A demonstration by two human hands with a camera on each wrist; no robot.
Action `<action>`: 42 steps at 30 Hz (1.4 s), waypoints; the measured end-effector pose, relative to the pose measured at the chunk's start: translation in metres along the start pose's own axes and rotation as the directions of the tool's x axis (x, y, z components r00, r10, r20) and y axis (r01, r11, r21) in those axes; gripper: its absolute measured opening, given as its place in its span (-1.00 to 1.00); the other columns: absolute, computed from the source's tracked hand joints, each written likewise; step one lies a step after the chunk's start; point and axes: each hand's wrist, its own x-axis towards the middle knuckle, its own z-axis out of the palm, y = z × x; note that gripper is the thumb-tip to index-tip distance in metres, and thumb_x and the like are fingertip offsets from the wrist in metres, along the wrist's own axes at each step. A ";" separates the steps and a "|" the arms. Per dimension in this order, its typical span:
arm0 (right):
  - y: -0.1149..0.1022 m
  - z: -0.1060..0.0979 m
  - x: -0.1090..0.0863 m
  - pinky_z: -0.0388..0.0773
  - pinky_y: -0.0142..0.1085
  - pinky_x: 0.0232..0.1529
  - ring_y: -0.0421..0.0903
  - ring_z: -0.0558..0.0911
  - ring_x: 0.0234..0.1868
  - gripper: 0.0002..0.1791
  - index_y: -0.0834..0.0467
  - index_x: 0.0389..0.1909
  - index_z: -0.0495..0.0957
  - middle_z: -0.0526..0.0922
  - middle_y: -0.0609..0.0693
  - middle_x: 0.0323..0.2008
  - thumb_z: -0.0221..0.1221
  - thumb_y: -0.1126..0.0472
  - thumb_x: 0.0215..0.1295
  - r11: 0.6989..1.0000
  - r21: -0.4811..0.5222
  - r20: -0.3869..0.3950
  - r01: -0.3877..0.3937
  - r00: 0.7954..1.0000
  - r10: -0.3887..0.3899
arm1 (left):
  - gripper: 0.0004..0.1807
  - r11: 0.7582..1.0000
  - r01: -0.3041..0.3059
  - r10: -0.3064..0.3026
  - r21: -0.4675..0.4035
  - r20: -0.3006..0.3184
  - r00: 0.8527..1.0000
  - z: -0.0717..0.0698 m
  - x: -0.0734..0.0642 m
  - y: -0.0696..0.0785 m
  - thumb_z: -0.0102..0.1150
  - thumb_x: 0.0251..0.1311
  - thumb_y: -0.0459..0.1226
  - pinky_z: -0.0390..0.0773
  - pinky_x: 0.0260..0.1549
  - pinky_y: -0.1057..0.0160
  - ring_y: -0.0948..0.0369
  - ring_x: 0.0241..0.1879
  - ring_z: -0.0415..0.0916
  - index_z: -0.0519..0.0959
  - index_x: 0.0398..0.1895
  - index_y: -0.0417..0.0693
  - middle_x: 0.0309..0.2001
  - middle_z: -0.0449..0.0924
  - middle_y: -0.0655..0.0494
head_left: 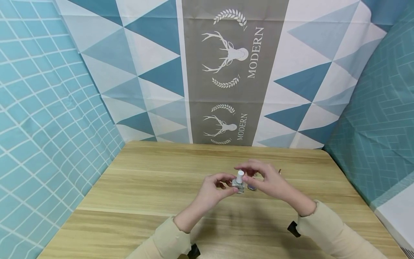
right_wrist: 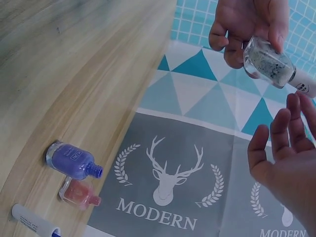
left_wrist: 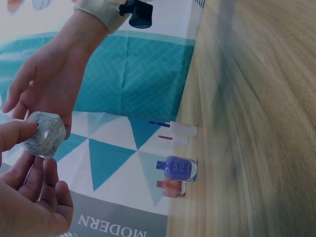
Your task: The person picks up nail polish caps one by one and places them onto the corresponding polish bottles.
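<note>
In front of the person, the held bottle [head_left: 238,186] hangs over the table [head_left: 145,201], between the left hand [head_left: 216,187] and the right hand [head_left: 263,178]. Lower, to its right, the nearer open bottle [right_wrist: 70,161] stands before the farther open bottle [right_wrist: 78,191]; right of both stand two brush caps [left_wrist: 183,129]. The wall cloth [head_left: 155,82] hangs behind the table.

The speckled nail polish bottle [right_wrist: 269,63] looks like clear, glossy glass, with grainy flecks showing through, and its white cap [right_wrist: 304,83] like smooth plastic. The purple nail polish bottle [left_wrist: 178,168] and coral nail polish bottle [left_wrist: 173,188] also look like shiny glass. The surface [head_left: 145,198] is smooth wood grain with a soft sheen. The patterned backdrop [head_left: 156,46] is matt, lightly creased cloth. The sleeve cuff [left_wrist: 104,11] is ribbed fabric; the black clip [left_wrist: 141,16], hard plastic.
</note>
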 end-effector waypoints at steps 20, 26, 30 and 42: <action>-0.002 0.001 -0.001 0.52 -0.36 -0.26 -0.22 0.55 -0.26 -0.74 0.10 -0.11 0.63 0.63 -0.02 -0.19 0.19 0.41 0.21 0.998 0.056 -0.039 0.040 0.999 -0.037 | -0.71 1.000 0.017 -0.017 0.010 0.013 1.000 0.002 -0.001 0.000 0.37 0.03 -0.23 0.50 -0.30 0.33 0.27 -0.28 0.52 0.65 -0.13 -0.03 -0.28 0.67 0.16; -0.003 0.002 0.001 0.51 -0.37 -0.27 -0.25 0.54 -0.32 -0.78 0.12 -0.23 0.64 0.63 -0.05 -0.29 0.24 0.45 0.13 0.999 0.036 -0.086 0.007 0.996 -0.004 | -0.71 1.000 0.005 -0.005 0.011 0.009 1.000 0.002 -0.001 0.000 0.37 0.03 -0.23 0.49 -0.31 0.34 0.28 -0.29 0.52 0.65 -0.14 -0.03 -0.28 0.67 0.15; -0.004 0.003 0.001 0.49 -0.35 -0.29 -0.23 0.53 -0.34 -0.77 0.07 -0.29 0.63 0.61 -0.08 -0.33 0.30 0.43 0.07 0.998 0.053 -0.107 -0.015 0.994 0.020 | -0.72 1.000 0.011 -0.011 0.005 0.009 1.000 0.003 0.000 0.001 0.38 0.02 -0.23 0.48 -0.32 0.35 0.26 -0.29 0.51 0.66 -0.14 -0.02 -0.29 0.67 0.14; 0.001 0.005 0.002 0.50 -0.32 -0.30 -0.20 0.52 -0.38 -0.82 -0.01 -0.41 0.57 0.56 -0.14 -0.40 0.38 0.26 0.02 0.993 0.093 -0.125 -0.077 0.988 0.089 | -0.72 1.000 0.028 -0.028 -0.007 0.023 0.999 0.003 -0.006 0.023 0.33 0.04 -0.36 0.46 -0.30 0.33 0.15 -0.25 0.51 0.64 -0.12 -0.13 -0.26 0.66 0.03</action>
